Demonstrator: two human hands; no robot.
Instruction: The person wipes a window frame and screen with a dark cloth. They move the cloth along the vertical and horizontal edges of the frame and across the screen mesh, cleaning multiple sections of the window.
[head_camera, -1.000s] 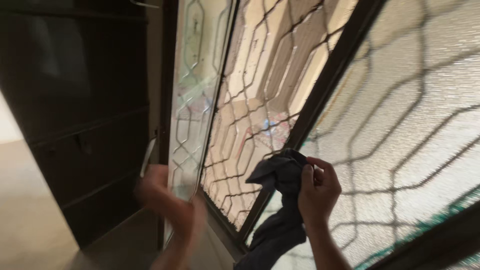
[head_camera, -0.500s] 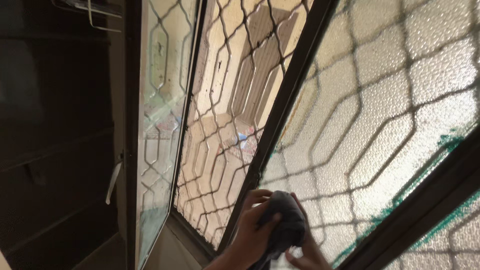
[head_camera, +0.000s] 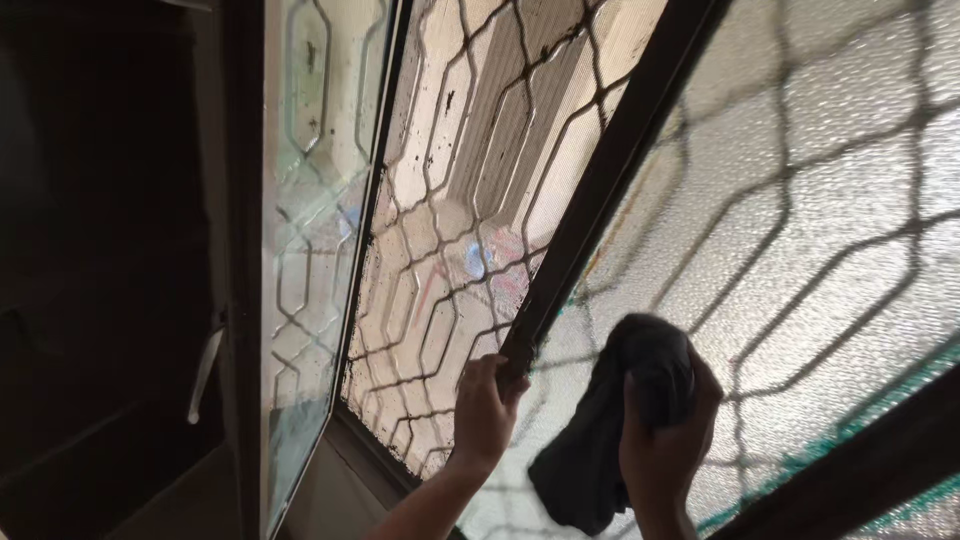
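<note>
A frosted window pane (head_camera: 800, 200) with a patterned metal grille behind it fills the right side. My right hand (head_camera: 670, 440) presses a dark grey cloth (head_camera: 610, 440) against the lower part of this pane. My left hand (head_camera: 485, 405) grips the dark window frame bar (head_camera: 610, 170) that runs diagonally between this pane and the middle pane (head_camera: 470, 230). The cloth hangs down below my right hand.
An opened glass sash (head_camera: 305, 220) stands at the left, with a pale handle (head_camera: 203, 375) on its dark frame. Dark wooden panelling (head_camera: 100, 250) lies further left. Green paint smears (head_camera: 850, 425) mark the pane's lower edge by a dark frame rail.
My left hand let go of the cloth and took hold of the frame bar. My right hand carried the cloth up and right onto the frosted pane.
</note>
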